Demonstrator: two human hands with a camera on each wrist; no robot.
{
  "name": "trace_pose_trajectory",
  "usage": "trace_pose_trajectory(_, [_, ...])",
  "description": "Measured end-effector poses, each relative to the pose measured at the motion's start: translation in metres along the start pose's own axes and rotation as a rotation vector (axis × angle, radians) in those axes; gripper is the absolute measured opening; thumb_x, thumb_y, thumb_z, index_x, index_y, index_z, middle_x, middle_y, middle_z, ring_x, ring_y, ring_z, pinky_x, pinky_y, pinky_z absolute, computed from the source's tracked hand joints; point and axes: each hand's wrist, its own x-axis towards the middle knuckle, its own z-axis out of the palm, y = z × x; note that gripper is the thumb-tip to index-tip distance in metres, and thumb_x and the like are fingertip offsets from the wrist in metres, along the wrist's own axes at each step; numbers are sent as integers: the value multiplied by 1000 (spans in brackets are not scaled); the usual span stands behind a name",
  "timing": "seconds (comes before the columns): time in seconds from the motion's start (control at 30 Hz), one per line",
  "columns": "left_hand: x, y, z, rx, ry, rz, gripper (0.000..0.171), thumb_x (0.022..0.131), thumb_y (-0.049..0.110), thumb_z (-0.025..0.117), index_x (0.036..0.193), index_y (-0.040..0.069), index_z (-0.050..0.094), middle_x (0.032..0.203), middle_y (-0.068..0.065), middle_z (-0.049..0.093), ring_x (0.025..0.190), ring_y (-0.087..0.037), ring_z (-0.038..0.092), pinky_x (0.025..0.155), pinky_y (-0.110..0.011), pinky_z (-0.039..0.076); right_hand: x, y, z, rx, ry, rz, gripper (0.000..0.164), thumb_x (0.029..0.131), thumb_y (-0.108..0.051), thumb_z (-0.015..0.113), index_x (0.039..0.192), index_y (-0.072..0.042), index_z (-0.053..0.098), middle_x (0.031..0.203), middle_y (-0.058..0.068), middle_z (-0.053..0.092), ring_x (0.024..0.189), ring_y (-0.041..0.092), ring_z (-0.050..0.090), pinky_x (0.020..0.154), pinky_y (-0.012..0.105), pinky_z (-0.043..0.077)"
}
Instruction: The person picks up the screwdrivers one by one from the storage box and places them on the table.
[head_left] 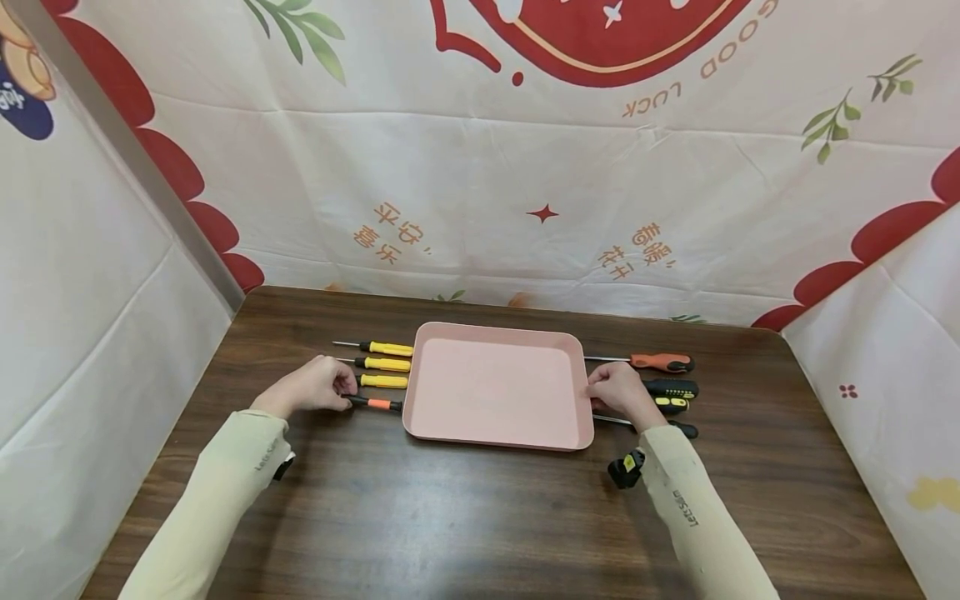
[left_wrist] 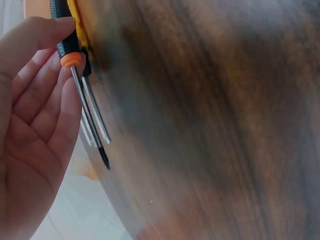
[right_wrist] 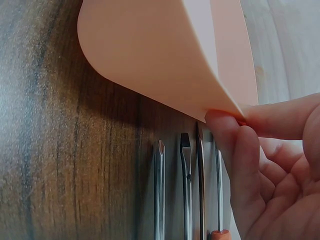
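A pink rectangular tray (head_left: 498, 387) lies on the table between my hands. My right hand (head_left: 618, 390) pinches its right rim between thumb and fingers, as the right wrist view shows up close. To the tray's left, my left hand (head_left: 318, 387) pinches a screwdriver (left_wrist: 70, 37) with a black-and-orange handle, thumb on the grip near the orange collar. Its dark tip points back toward the wrist. Behind it lie three yellow-handled screwdrivers (head_left: 384, 364), handles toward the tray. Right of the tray are several more screwdrivers, among them an orange-handled one (head_left: 662, 362); their bare shafts (right_wrist: 187, 200) point at the tray.
The brown wooden table (head_left: 450, 525) reaches toward me in front of the tray. A patterned white cloth (head_left: 480, 192) hangs behind it, with cloth on both sides too. A black device (head_left: 626, 469) sits at my right wrist.
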Motion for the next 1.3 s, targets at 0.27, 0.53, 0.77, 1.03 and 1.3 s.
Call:
trace_pose_trajectory(0.27, [2,-1,5,-3,7,12,11,69,4,71,75,8,63,71,3,60,66,-7,53,61,-25,46,-1,-1,0,-1,3,-4,11,79,-7,63,82,3,62,71,7,60,56,13,58,61,34,51])
trace_pose_trajectory(0.53, [3,0,8,4,-2,-34,11,70,4,71,76,8,63,72,2,59,67,-9,54,63,-27,46,-2,-3,-1,9,-1,3,10,79,-7,63,81,3,62,69,6,59,56,13,57,61,34,51])
trace_pose_trajectory(0.77, [2,-2,10,24,2,-35,10,71,6,71,77,9,64,72,3,59,67,-8,53,63,-27,46,-1,-1,0,5,2,4,10,78,-7,63,80,3,62,69,5,59,55,12,56,59,33,50])
trace_pose_trajectory(1.03, [0,-5,15,14,46,-27,10,71,7,73,79,9,66,72,4,60,65,-9,50,61,-27,44,-2,-2,-1,-10,-12,-3,11,79,-7,63,83,4,62,69,6,60,57,13,57,60,33,49])
trace_pose_trajectory(1.3, [-4,-11,21,-4,127,-10,13,71,10,74,83,9,69,76,3,64,69,-8,54,63,-27,46,-2,-3,-2,-15,-20,-16,11,80,-6,61,82,4,63,71,9,61,59,14,57,59,30,48])
